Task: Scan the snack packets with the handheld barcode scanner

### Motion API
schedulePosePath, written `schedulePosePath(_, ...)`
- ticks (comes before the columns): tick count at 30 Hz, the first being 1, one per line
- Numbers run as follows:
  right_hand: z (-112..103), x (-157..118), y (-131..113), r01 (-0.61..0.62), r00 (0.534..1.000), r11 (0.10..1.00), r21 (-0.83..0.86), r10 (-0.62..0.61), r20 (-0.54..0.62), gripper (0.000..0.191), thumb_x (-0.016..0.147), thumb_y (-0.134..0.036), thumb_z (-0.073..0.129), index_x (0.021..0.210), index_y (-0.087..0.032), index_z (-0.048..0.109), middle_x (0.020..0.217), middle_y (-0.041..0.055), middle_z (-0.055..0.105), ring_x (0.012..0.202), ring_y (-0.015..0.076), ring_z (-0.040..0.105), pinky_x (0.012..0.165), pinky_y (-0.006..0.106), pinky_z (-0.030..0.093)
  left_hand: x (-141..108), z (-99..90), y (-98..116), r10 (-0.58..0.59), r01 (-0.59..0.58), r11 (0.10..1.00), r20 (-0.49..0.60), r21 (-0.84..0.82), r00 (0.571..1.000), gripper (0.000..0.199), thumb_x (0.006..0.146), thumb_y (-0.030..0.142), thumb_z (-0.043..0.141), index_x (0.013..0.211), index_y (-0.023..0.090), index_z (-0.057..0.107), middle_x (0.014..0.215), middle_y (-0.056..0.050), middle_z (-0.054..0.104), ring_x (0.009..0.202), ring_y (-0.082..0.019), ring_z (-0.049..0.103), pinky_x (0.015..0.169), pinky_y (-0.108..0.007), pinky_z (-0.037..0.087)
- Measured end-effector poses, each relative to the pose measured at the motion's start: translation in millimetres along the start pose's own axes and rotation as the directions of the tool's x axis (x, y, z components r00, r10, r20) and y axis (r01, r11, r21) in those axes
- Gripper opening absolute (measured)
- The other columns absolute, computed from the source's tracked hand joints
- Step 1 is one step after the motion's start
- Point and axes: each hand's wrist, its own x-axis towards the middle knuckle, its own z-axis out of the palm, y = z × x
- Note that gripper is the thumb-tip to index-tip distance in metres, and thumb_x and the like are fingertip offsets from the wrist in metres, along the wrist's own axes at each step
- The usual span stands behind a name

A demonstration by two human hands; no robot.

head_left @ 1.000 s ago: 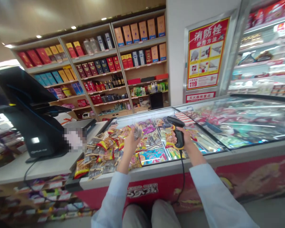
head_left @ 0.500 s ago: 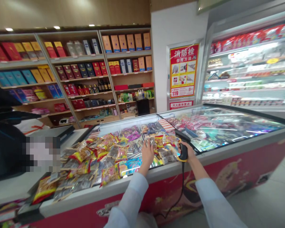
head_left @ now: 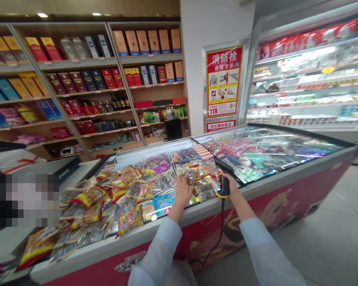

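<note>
currently, the right hand grasps a black-and-yellow scanner; the left hand contacts a clear packet above the freezer; its grip cannot be determined.

Red/yellow poster w/ "119", beyond & R of L-hand fingers. Wood shelving beyond, to their L: orange boxes up top, dark btls mid-ht. Lit chiller far R of them, red bags up top.
</note>
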Motion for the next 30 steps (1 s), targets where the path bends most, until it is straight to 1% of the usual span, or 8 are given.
schedulePosePath(4,-0.2,1.6,1.0,-0.021,0.999,0.999,-0.034,0.02,-0.031,0.022,0.062,-0.039,0.067,0.065,-0.019,0.059,0.048,-0.0001,0.057,0.038,0.0117,0.049,0.036,0.023,0.039,3.7,1.1,-1.6,0.057,-0.056,0.998,0.053,-0.028,0.997,0.042,0.089,0.019,0.036,0.13,0.019,0.041,0.13,-0.014,0.041,0.127,-0.025,0.038,0.107,-0.049,0.035)
schedulePosePath(8,2.2,2.8,2.5,-0.031,0.994,0.999,-0.031,0.027,-0.107,0.019,0.062,-0.036,0.066,0.064,-0.018,0.06,0.048,0.0016,0.059,0.042,0.0144,0.054,0.04,0.025,0.045,5.2,-0.8,1.1,0.147,-0.15,0.989,0.105,0.018,0.983,0.049,0.092,0.026,0.037,0.141,0.025,0.033,0.146,-0.011,0.033,0.138,-0.026,0.026,0.11,-0.049,0.031)
schedulePosePath(13,4.4,1.8,1.4,-0.049,0.986,0.999,0.001,0.048,-0.158,0.014,0.065,-0.031,0.065,0.062,-0.017,0.061,0.052,0.0029,0.063,0.042,0.0126,0.054,0.04,0.022,0.045,2.3,-3.2,5.3,0.09,-0.087,0.991,-0.025,0.101,0.996,0.039,0.091,0.026,0.041,0.129,0.02,0.048,0.134,-0.014,0.041,0.131,-0.029,0.034,0.108,-0.053,0.033)
schedulePosePath(15,4.3,1.2,0.5,-0.057,0.986,0.998,0.007,0.058,-0.153,0.014,0.066,-0.03,0.065,0.064,-0.017,0.061,0.052,0.0021,0.063,0.04,0.0111,0.052,0.038,0.021,0.043,1.5,-3.3,5.3,0.119,-0.12,0.986,0.013,0.117,0.993,0.034,0.091,0.025,0.041,0.123,0.023,0.054,0.131,-0.012,0.045,0.127,-0.027,0.038,0.108,-0.052,0.033)
schedulePosePath(18,4.2,0.1,-0.7,-0.072,0.986,0.997,-0.01,0.07,-0.15,0.014,0.068,-0.03,0.066,0.067,-0.017,0.061,0.051,0.001,0.061,0.038,0.0102,0.05,0.035,0.02,0.041,1.5,-2.7,4.5,0.183,-0.192,0.973,0.073,0.13,0.98,0.037,0.092,0.024,0.04,0.126,0.029,0.053,0.139,-0.008,0.042,0.132,-0.026,0.034,0.111,-0.052,0.029)
schedulePosePath(22,5.3,-1.9,-1.9,-0.111,0.981,0.993,-0.037,0.104,-0.162,0.014,0.069,-0.028,0.067,0.071,-0.015,0.064,0.048,0.0012,0.059,0.037,0.0108,0.051,0.035,0.02,0.041,1.6,-3.6,4.7,0.194,-0.198,0.971,0.039,0.133,0.98,0.047,0.091,0.024,0.041,0.138,0.028,0.043,0.149,-0.007,0.034,0.141,-0.027,0.022,0.115,-0.052,0.024)
schedulePosePath(27,4.3,0.8,-2.7,-0.166,0.974,0.985,-0.041,0.157,-0.162,0.012,0.071,-0.026,0.067,0.076,-0.015,0.066,0.052,0.0019,0.062,0.039,0.012,0.054,0.036,0.021,0.045,-0.3,-4.3,4.3,0.194,-0.201,0.974,0.075,0.1,0.978,0.039,0.09,0.026,0.043,0.128,0.027,0.054,0.137,-0.005,0.05,0.133,-0.023,0.036,0.116,-0.05,0.024)
schedulePosePath(30,2.9,5.7,-1.5,-0.187,0.972,0.981,-0.045,0.178,-0.156,0.009,0.07,-0.024,0.067,0.074,-0.016,0.065,0.055,0.0018,0.064,0.04,0.0119,0.055,0.035,0.021,0.046,-1.1,-2.2,4.6,0.182,-0.19,0.978,0.091,0.085,0.979,0.04,0.09,0.028,0.045,0.128,0.027,0.054,0.142,-0.004,0.046,0.135,-0.023,0.035,0.115,-0.048,0.027)
